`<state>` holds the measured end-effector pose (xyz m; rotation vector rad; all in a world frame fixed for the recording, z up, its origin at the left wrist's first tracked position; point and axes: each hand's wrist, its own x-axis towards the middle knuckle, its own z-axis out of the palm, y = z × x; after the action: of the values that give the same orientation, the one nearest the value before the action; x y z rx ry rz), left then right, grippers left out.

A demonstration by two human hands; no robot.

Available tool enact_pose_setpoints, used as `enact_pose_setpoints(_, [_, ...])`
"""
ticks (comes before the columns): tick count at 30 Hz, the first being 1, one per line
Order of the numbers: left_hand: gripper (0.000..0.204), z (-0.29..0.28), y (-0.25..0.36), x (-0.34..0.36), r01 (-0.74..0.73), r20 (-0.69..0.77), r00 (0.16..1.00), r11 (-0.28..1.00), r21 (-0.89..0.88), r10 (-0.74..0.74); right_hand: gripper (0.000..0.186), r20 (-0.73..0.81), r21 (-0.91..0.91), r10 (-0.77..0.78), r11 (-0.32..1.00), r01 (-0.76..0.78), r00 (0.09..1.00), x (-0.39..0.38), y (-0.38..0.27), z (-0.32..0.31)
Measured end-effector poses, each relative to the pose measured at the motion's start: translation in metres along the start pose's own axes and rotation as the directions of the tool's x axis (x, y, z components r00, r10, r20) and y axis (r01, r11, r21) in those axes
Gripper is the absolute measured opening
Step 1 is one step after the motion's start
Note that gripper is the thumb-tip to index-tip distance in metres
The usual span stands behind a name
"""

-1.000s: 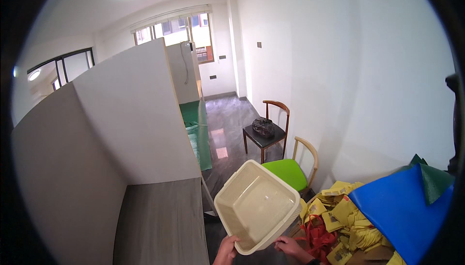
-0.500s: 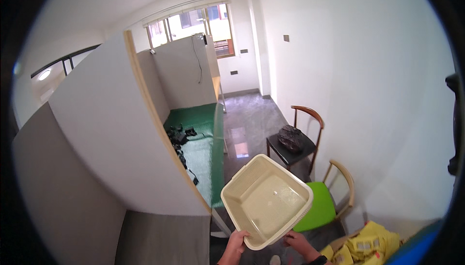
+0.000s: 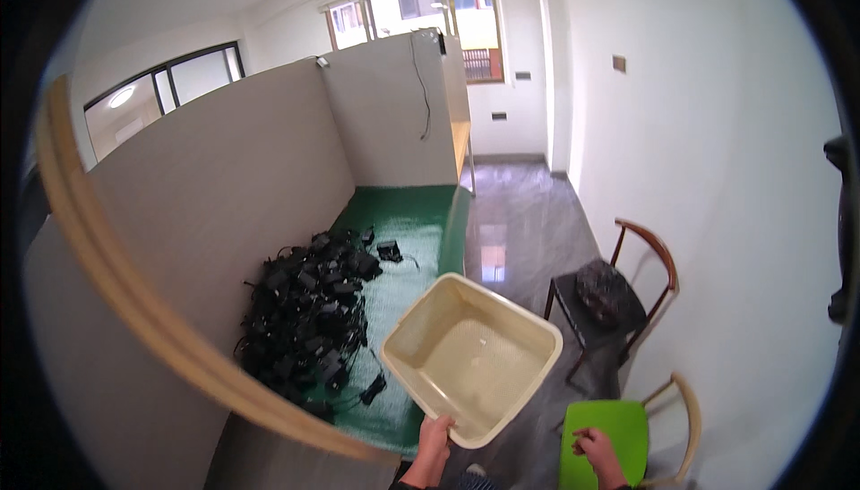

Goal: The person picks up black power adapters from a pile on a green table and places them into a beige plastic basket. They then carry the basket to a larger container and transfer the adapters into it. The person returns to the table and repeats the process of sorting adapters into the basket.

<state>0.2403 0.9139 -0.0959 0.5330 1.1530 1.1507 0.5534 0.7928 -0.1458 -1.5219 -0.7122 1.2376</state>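
Observation:
My left hand [image 3: 435, 443] grips the near left corner of a cream plastic basket [image 3: 473, 351], which is tilted and has nothing visible inside. My right hand [image 3: 598, 454] is off the basket, just right of its near end and over a green chair seat [image 3: 609, 423]; its fingers are curled with nothing visible in them. Left of the basket, a pile of black adapters with cords [image 3: 313, 311] lies on a green-covered desk top [image 3: 403, 217].
A dark chair [image 3: 649, 315] bearing a black bag [image 3: 598, 286] stands by the right wall. A partition with a wooden edge [image 3: 179, 329] runs close on the left. Grey floor [image 3: 506, 212] leads back toward the window [image 3: 479, 20].
I have moved forward past the partition's edge, bringing the black pile into view. The yellow pile has left view. My right hand has come away from the basket, which my left still holds.

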Motion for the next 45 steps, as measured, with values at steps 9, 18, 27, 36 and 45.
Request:
enact_pose_setpoints(9, [0.046, 0.03, 0.025, 0.116, -0.139, -0.07, 0.988, 0.99, -0.021, 0.138, 0.02, 0.029, -0.026, -0.012, 1.0, 0.013, 1.0, 0.147, -0.091, 0.009])
enact_pose_setpoints(18, [0.044, 0.053, 0.045, 0.242, -0.241, -0.044, 0.97, 0.971, -0.004, 0.24, 0.039, 0.494, 0.018, -0.01, 1.0, 0.001, 0.87, 0.35, -0.226, 0.088])
enact_pose_setpoints(27, [0.044, 0.12, 0.075, 0.338, -0.163, -0.251, 0.945, 0.966, 0.203, 0.212, 0.065, 0.622, -0.085, -0.286, 0.901, 0.426, 0.729, 0.519, -0.262, 0.159])
enact_pose_setpoints(36, [0.059, 0.065, 0.137, 0.475, -0.237, -0.386, 0.834, 0.889, 0.393, 0.393, 0.06, 0.548, 0.015, -0.311, 0.932, 0.363, 0.777, 0.636, -0.279, 0.233])
enact_pose_setpoints(45, [0.056, 0.005, 0.151, 0.58, 0.002, -0.413, 0.624, 0.527, 0.85, 0.663, 0.06, 0.492, -0.087, -0.336, 0.899, 0.429, 0.803, 0.732, -0.309, 0.298])
